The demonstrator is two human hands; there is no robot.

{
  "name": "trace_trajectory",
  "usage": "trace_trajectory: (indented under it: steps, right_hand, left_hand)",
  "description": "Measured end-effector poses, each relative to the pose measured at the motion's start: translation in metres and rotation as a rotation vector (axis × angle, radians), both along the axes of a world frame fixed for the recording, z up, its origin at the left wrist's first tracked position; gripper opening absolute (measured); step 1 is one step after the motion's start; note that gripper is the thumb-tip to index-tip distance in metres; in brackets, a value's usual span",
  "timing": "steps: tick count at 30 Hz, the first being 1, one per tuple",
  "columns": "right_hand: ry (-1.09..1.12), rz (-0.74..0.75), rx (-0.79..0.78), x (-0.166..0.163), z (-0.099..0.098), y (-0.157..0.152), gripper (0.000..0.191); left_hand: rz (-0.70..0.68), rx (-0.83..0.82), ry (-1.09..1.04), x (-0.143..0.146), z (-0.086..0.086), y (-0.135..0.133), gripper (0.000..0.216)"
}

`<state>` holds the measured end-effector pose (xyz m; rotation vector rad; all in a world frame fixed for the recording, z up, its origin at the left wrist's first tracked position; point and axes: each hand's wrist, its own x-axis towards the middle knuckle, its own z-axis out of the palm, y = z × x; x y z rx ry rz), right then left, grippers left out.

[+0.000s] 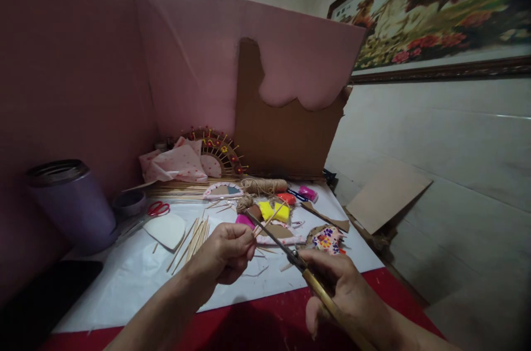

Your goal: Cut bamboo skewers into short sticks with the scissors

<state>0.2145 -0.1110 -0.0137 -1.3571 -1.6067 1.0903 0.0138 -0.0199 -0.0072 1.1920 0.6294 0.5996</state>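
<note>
My left hand [226,256] is closed in a pinch on a thin wooden stick [269,220] that slants up to the right. My right hand [344,290] is wrapped round the brass handles of a pair of scissors [286,251]. The scissor blades point up-left and meet the stick close to my left fingertips, above the white sheet [133,279] on the table.
More wooden sticks [194,237], a white cut-out [166,228], red-handled scissors [157,208], twine [263,185], yellow, orange and pink foam pieces and a decorated fan [218,149] lie on the sheet. A purple tumbler [72,201] stands left; cardboard [282,135] leans on the pink backdrop.
</note>
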Motion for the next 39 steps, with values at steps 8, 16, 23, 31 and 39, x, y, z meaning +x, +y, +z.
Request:
trace_trajectory:
  steps: [8, 16, 23, 31, 39]
  right_hand:
    - [0.116, -0.049, -0.060, 0.006, -0.018, -0.001, 0.035]
    - [0.134, -0.026, -0.039, -0.004, -0.018, 0.000, 0.036]
    - [-0.039, -0.045, 0.042, -0.005, -0.005, -0.003, 0.020]
    - [-0.070, -0.076, 0.055, -0.001, -0.010, -0.001, 0.021]
    - [-0.094, -0.117, 0.054, -0.009, -0.008, -0.001, 0.027]
  left_hand:
    - [0.679, 1.326, 0.275, 0.010, -0.026, -0.008, 0.015]
    - [0.719, 1.480, 0.419, 0.004, -0.022, -0.011, 0.022]
    - [0.370, 0.367, 0.132, 0.001, -0.004, -0.009, 0.030]
    - [0.359, 0.405, 0.132, 0.008, -0.014, -0.004, 0.028]
    - [0.633, 1.070, 0.374, 0.006, -0.021, -0.011, 0.028]
